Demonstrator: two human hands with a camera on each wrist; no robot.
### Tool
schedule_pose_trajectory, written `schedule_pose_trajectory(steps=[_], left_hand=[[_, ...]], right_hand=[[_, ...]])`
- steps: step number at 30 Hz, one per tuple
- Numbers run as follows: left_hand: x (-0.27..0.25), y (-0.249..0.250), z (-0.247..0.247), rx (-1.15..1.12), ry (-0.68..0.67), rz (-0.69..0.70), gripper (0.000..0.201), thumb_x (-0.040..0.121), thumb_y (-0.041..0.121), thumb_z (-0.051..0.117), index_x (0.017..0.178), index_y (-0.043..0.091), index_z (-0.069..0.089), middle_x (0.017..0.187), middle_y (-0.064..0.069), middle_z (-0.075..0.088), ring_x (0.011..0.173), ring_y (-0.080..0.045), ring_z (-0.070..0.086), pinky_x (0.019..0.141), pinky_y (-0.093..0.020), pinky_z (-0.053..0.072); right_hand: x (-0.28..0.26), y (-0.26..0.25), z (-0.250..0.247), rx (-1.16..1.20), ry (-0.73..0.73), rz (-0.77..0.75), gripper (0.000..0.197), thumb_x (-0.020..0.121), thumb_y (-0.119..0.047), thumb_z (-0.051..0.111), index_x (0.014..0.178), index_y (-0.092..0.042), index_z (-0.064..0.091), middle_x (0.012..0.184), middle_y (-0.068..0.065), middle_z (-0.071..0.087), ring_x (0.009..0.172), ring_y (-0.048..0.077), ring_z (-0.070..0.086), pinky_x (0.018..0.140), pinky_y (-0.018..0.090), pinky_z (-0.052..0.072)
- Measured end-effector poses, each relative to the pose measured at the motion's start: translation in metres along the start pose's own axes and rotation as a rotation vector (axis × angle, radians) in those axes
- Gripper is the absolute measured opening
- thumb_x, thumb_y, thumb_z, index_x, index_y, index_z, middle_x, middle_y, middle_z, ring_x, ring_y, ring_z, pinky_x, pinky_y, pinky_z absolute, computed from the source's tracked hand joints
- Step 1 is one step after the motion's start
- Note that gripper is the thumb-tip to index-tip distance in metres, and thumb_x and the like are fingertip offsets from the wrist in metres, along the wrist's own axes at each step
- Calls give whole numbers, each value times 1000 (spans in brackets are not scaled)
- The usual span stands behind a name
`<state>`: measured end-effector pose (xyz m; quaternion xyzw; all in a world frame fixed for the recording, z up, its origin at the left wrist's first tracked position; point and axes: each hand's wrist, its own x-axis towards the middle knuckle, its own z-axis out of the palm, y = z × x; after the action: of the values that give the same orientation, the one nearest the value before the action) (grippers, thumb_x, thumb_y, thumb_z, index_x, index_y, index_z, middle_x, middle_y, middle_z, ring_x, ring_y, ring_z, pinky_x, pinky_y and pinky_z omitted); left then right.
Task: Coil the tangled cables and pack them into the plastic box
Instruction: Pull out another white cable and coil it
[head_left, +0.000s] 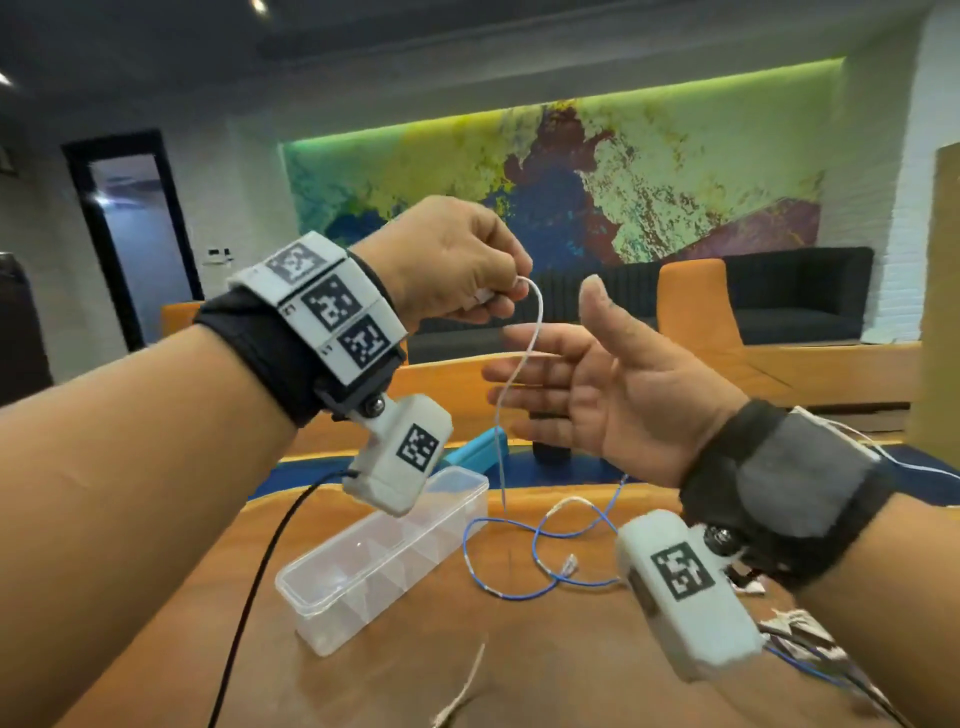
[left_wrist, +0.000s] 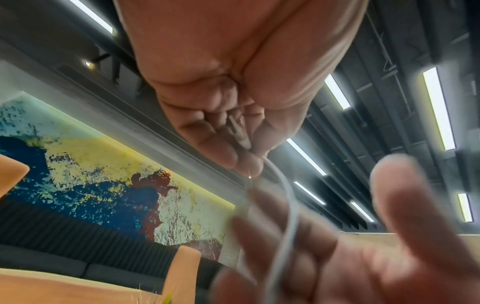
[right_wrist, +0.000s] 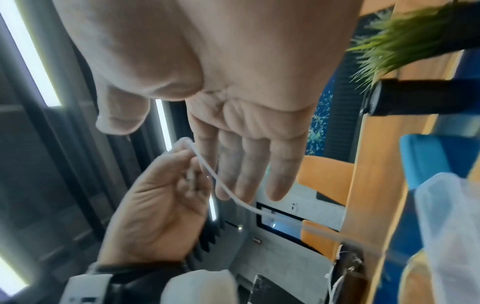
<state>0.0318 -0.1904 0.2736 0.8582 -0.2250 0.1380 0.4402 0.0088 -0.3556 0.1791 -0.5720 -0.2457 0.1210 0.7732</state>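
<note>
The plastic box (head_left: 382, 558) lies on the table (head_left: 545, 675) at 7 o'clock; the left hand (head_left: 447, 265) pinches the end of the white cable (head_left: 511, 374); at 3 o'clock the right hand (head_left: 597, 384) is spread flat, grasping nothing, beside the hanging cable.

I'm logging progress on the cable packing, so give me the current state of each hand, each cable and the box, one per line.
left hand: raised, pinches the white cable's end.
right hand: open, palm up, fingers straight beside the hanging cable.
white cable: uncoiled, hangs down to the table.
blue cable: loose, looped on the table, uncoiled.
plastic box: lid off, no cable visible inside.
</note>
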Motion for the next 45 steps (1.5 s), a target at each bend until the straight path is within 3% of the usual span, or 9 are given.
schedule_pose_trajectory(steps=[4,8,14,24,30,33,36,39,45], left_hand=[[2,-5,5,-156,-43,-64,12,89,-2,60,93,8,66,83,-9,74,66,-15,69,63,-28,54],[-5,-21,7,-261,-215,-181,15,93,3,56,101,8,67,89,-9,74,79,-19,70,69,-29,54],[-12,-33,30,-349,-345,-236,30,97,34,52,106,11,68,98,-9,73,91,-20,69,82,-33,50],[-25,-55,49,-750,-405,-177,14,94,21,56,89,14,68,72,1,62,67,-13,64,66,-28,52],[-27,-82,63,-1166,-247,-78,13,89,25,55,89,22,68,90,4,71,68,-9,64,65,-29,49],[-22,-95,84,-1015,-154,-31,12,87,25,57,94,19,64,111,-1,74,81,-14,70,74,-33,47],[-19,-113,106,-665,-80,89,17,88,20,62,98,7,66,108,-8,75,95,-17,71,86,-34,53],[-17,-130,122,-461,-95,178,13,95,8,58,99,0,67,89,1,74,84,-7,67,77,-30,53],[-9,-147,137,-585,-218,146,20,90,22,64,101,7,72,83,-6,70,80,-10,64,71,-19,49]], right_hand=[[-2,-14,-2,-109,250,-100,17,94,-22,56,103,-10,65,73,1,61,69,15,61,75,35,54],[-8,-21,-22,-244,432,-139,19,99,-20,53,99,-9,69,68,-1,54,57,9,48,54,22,43],[-13,-16,-20,-560,445,-185,17,97,-16,58,97,-7,72,68,3,60,57,11,49,52,23,42],[-7,-13,-36,-625,484,-296,11,89,-16,68,87,-6,72,67,5,61,51,8,47,46,18,41],[-3,20,-63,-734,572,-290,15,94,-17,62,89,-12,74,68,-1,62,56,5,51,49,14,42],[-5,45,-59,-1129,323,-215,13,92,-21,64,92,-18,76,77,-3,70,72,3,63,69,27,54],[-10,40,-55,-1368,257,-266,15,89,-25,64,82,-17,74,72,-4,67,72,7,61,65,31,51],[-12,20,-59,-1326,290,-337,13,86,-23,67,75,-21,75,65,-10,66,69,3,61,57,22,47],[7,35,-84,-1152,365,-491,10,89,-13,68,81,-18,73,75,-6,70,73,8,65,64,20,51]])
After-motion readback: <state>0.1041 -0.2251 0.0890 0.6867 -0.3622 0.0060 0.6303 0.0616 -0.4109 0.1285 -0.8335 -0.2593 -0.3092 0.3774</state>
